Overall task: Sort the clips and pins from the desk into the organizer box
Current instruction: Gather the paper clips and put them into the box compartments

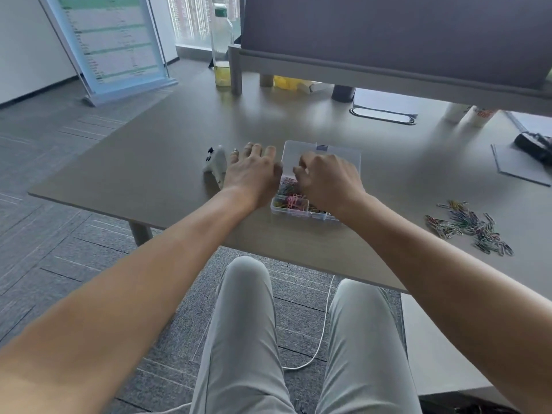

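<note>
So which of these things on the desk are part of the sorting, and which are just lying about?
Part of the job:
organizer box
paper clips
left hand
right hand

Lying about:
white controller
bottle
papers

Soft daylight comes from the window (191, 19) ahead of me — bright, with a pale sheen on the desk (167, 138). Shadows stay faint; edges bow, and far items look perhaps slightly blurred.
</note>
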The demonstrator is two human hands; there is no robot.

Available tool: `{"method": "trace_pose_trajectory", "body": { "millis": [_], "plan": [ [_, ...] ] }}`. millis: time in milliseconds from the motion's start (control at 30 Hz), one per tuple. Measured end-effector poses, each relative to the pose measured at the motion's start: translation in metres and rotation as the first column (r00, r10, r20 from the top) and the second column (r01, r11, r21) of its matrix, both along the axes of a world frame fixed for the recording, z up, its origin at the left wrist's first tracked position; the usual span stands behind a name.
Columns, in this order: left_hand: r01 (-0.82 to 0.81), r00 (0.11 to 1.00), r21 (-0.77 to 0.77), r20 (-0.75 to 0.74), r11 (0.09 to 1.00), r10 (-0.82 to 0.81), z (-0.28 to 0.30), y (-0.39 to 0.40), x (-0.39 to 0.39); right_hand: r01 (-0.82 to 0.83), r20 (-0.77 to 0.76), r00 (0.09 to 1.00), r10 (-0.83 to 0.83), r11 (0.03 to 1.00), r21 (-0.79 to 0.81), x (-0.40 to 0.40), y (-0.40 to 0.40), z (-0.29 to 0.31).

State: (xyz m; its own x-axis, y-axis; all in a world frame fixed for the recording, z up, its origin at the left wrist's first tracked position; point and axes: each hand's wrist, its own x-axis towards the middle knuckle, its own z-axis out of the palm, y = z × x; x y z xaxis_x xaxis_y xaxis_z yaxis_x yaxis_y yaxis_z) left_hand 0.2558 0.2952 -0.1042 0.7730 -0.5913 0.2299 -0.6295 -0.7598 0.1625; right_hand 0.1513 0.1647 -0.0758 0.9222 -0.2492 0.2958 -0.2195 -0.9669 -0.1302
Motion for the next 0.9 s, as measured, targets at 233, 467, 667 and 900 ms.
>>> {"method": "trace_pose_trajectory", "body": {
  "millis": [233, 467, 667, 900],
  "plan": [
    [0.104, 0.994, -0.015, -0.022, 0.994, -0.104, 0.016, -0.046, -0.028, 0.206, 0.123, 0.969, -0.212, 0.977, 0.061, -0.069, -0.060, -0.007],
    [0.306, 0.952, 0.002, -0.002, 0.952, -0.306, 0.019, -0.139, -0.102, 0.449, 0.026, 0.890, -0.456, 0.884, 0.131, -0.172, -0.129, -0.022],
    [0.457, 0.889, 0.052, -0.062, 0.888, -0.454, 0.002, -0.197, -0.162, 0.575, -0.054, 0.812, -0.581, 0.781, 0.242, -0.236, -0.170, -0.033],
    [0.418, 0.908, 0.268, -0.145, 0.868, -0.393, -0.028, -0.220, -0.185, 0.546, -0.189, 0.838, -0.512, 0.783, 0.298, -0.250, -0.201, -0.056]
  ]
}}
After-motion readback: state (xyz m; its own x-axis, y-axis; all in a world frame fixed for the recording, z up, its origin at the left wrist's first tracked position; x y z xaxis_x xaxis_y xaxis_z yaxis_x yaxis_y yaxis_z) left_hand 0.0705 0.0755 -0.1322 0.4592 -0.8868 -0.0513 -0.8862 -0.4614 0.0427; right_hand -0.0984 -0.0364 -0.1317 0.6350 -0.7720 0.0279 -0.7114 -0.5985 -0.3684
